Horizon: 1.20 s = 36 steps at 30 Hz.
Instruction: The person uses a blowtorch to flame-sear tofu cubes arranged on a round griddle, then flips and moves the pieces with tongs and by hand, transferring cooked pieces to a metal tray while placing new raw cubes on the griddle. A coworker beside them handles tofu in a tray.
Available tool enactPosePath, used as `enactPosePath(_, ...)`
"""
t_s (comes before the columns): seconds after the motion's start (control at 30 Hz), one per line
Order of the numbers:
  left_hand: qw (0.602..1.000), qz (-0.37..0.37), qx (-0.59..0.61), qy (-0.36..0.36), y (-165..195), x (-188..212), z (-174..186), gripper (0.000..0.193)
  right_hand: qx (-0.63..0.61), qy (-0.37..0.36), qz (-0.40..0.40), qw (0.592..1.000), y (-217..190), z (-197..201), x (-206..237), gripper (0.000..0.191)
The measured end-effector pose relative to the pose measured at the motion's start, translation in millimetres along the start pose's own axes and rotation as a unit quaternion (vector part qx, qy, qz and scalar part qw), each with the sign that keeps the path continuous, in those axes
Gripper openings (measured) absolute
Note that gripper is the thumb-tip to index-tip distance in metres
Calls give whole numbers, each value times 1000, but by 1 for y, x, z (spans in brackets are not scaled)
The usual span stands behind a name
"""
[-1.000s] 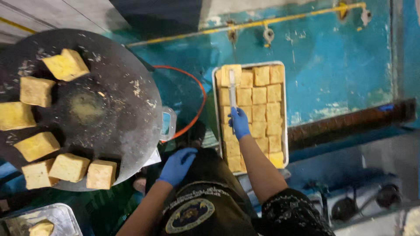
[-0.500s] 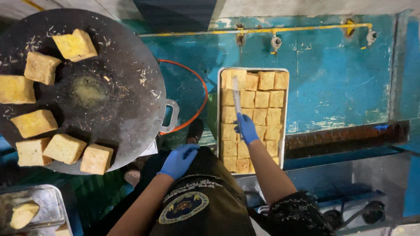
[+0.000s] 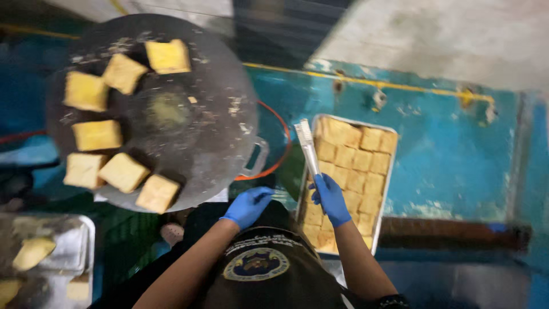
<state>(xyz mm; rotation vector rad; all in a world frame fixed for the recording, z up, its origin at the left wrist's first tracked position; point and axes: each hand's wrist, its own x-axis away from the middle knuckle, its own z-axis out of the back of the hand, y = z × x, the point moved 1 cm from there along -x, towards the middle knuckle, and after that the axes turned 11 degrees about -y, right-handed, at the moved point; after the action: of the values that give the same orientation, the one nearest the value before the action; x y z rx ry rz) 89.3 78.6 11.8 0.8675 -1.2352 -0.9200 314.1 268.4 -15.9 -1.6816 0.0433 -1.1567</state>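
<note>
My right hand [image 3: 330, 199], in a blue glove, grips metal tongs [image 3: 307, 147] that point away from me over the left edge of a metal tray [image 3: 391, 171] packed with yellow square pieces [image 3: 354, 160]. My left hand [image 3: 248, 206], also gloved in blue, hovers with loosely curled fingers and nothing in it, just below the handle [image 3: 255, 161] of a large round dark griddle [image 3: 189, 114]. Several yellow squares [image 3: 98, 135] lie around the griddle's left and top parts.
A second metal tray [image 3: 74, 246] with a few pale pieces sits at the lower left. An orange hose [image 3: 280, 143] curves behind the griddle. A blue wall with a yellow pipe [image 3: 400, 86] runs behind the tray. My dark apron fills the bottom centre.
The view has swung left and tilted. My right hand has lifted the tongs toward the tray's left edge. My left hand stays near the griddle handle.
</note>
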Motion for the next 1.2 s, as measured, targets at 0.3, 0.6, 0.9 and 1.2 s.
enactPosePath(0.3,994,-23,25,100,-24,35,65,24,174,-203,74,961,-125,-139,-165,37)
enactPosePath(0.6,969,74,164,172,-31,91,100,26,423,-216,60,878,-282,-162,-285,36)
enactPosePath(0.9,950,107,214,201,-26,111,117,30,477,-296,60,825,-310,-197,-315,39)
enactPosePath(1.2,938,68,231,248,-25,127,127,27,453,-299,38,839,-327,-242,-330,42)
